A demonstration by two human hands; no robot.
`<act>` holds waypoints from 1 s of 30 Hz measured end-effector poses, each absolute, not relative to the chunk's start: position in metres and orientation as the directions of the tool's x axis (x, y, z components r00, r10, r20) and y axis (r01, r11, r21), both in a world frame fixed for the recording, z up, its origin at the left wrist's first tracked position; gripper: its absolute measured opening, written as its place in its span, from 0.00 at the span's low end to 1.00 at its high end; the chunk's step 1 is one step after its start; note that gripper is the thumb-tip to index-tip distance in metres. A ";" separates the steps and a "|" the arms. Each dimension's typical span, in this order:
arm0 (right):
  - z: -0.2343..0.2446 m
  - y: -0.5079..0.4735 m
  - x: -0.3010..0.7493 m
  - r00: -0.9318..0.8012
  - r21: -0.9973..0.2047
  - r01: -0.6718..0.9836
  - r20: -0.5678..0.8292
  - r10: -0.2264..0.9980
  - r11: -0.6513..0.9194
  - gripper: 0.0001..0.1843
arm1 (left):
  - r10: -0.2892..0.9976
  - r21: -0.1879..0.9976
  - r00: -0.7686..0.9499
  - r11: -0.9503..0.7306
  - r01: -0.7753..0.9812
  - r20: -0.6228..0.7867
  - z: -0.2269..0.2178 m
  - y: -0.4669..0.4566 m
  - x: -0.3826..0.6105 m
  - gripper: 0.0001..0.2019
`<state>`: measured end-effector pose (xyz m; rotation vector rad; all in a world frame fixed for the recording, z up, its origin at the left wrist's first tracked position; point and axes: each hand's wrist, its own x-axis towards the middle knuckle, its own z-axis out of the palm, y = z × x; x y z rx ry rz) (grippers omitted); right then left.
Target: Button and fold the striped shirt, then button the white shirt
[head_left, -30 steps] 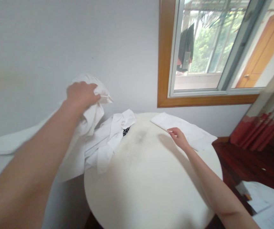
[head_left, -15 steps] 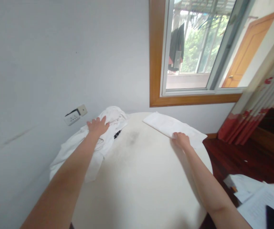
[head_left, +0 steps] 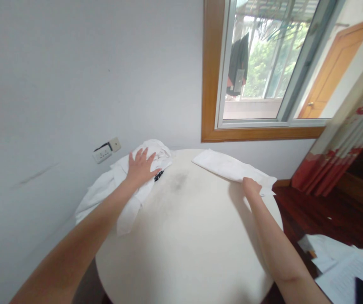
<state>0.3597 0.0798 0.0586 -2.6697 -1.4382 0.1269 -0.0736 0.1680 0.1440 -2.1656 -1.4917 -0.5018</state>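
Left hand (head_left: 141,169): I see fingers spread, palm down on the rumpled white cloth heap (head_left: 156,148) at the table's (head_left: 181,240) back-left edge; black patterned patch (head_left: 158,175) just beside the thumb. Right hand (head_left: 251,185): fingers curled over the near edge of the flat white cloth (head_left: 221,164); can't tell if they pinch it, tips hidden. That cloth sits at the table's back-right edge, long axis slanting from back edge to right edge, most of it left of and beyond my right fingers. Right is the nearer hand. Versus half a second ago: right hand further toward the cloth's right end. Versus a second ago: left-hand bundle down, not lifted.
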 end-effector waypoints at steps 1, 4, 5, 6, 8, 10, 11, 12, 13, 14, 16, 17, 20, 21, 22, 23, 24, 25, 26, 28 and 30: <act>0.062 0.080 0.361 0.547 -0.140 0.828 -0.015 0.837 -0.543 0.18 | 0.728 -0.184 0.427 -0.393 0.901 0.536 0.135 0.157 -0.064 0.33; 0.070 0.079 0.356 0.445 -0.167 0.888 0.072 0.893 -0.429 0.16 | 0.695 -0.101 0.533 -0.560 0.822 0.483 0.104 0.128 -0.030 0.29; 0.071 0.078 0.349 0.384 -0.173 0.915 0.107 0.917 -0.364 0.16 | 0.705 -0.036 0.528 -0.584 0.811 0.474 0.093 0.121 -0.018 0.28; 0.072 0.077 0.340 0.319 -0.177 0.939 0.136 0.938 -0.294 0.17 | 0.718 0.033 0.515 -0.597 0.802 0.469 0.082 0.116 -0.006 0.27; 0.072 0.075 0.315 0.194 -0.187 0.969 0.158 0.968 -0.163 0.17 | 0.746 0.174 0.470 -0.601 0.780 0.472 0.061 0.109 0.014 0.24; 0.070 0.070 0.285 0.048 -0.208 0.978 0.168 0.985 -0.012 0.17 | 0.772 0.310 0.405 -0.588 0.747 0.490 0.044 0.106 0.030 0.21; 0.069 0.066 0.270 -0.024 -0.224 0.973 0.172 0.985 0.063 0.16 | 0.782 0.367 0.367 -0.578 0.729 0.503 0.036 0.105 0.035 0.21; 0.068 0.063 0.258 -0.111 -0.253 0.955 0.177 0.978 0.154 0.16 | 0.789 0.415 0.327 -0.568 0.711 0.520 0.029 0.104 0.039 0.20; 0.067 0.060 0.247 -0.198 -0.298 0.923 0.177 0.964 0.244 0.17 | 0.792 0.450 0.291 -0.561 0.695 0.538 0.023 0.103 0.041 0.20; 0.067 0.057 0.240 -0.273 -0.346 0.884 0.162 0.948 0.314 0.19 | 0.791 0.475 0.262 -0.557 0.681 0.552 0.018 0.101 0.042 0.20; 0.068 0.055 0.237 -0.333 -0.413 0.835 0.145 0.932 0.363 0.24 | 0.790 0.504 0.228 -0.554 0.663 0.570 0.011 0.097 0.041 0.21; 0.068 0.057 0.241 -0.299 -0.420 0.844 0.148 0.943 0.333 0.25 | 0.790 0.510 0.226 -0.555 0.657 0.570 0.010 0.094 0.040 0.21; 0.066 0.066 0.267 0.011 -0.348 0.935 0.207 0.978 0.063 0.22 | 0.784 0.499 0.275 -0.579 0.644 0.556 0.009 0.089 0.039 0.20; 0.064 0.070 0.278 0.122 -0.313 0.948 0.213 0.969 -0.051 0.21 | 0.778 0.485 0.307 -0.595 0.640 0.549 0.009 0.088 0.040 0.19; 0.061 0.073 0.289 0.205 -0.273 0.951 0.200 0.958 -0.147 0.20 | 0.770 0.468 0.341 -0.611 0.639 0.539 0.009 0.087 0.040 0.19; 0.057 0.077 0.299 0.262 -0.237 0.947 0.169 0.950 -0.219 0.20 | 0.764 0.451 0.369 -0.622 0.640 0.530 0.009 0.087 0.040 0.18; 0.053 0.079 0.307 0.295 -0.211 0.941 0.122 0.948 -0.266 0.20 | 0.759 0.432 0.391 -0.629 0.646 0.520 0.009 0.087 0.041 0.17; 0.050 0.081 0.313 0.311 -0.196 0.936 0.074 0.947 -0.292 0.21 | 0.757 0.412 0.408 -0.632 0.656 0.511 0.008 0.087 0.041 0.17; 0.047 0.082 0.317 0.316 -0.195 0.932 0.030 0.948 -0.305 0.21 | 0.755 0.391 0.420 -0.633 0.669 0.503 0.007 0.087 0.041 0.17; 0.043 0.083 0.320 0.304 -0.206 0.933 0.012 0.953 -0.295 0.21 | 0.752 0.346 0.443 -0.633 0.693 0.488 0.006 0.087 0.040 0.18; 0.042 0.083 0.317 0.285 -0.194 0.945 0.101 0.953 -0.262 0.20 | 0.752 0.309 0.464 -0.631 0.711 0.468 0.005 0.086 0.040 0.18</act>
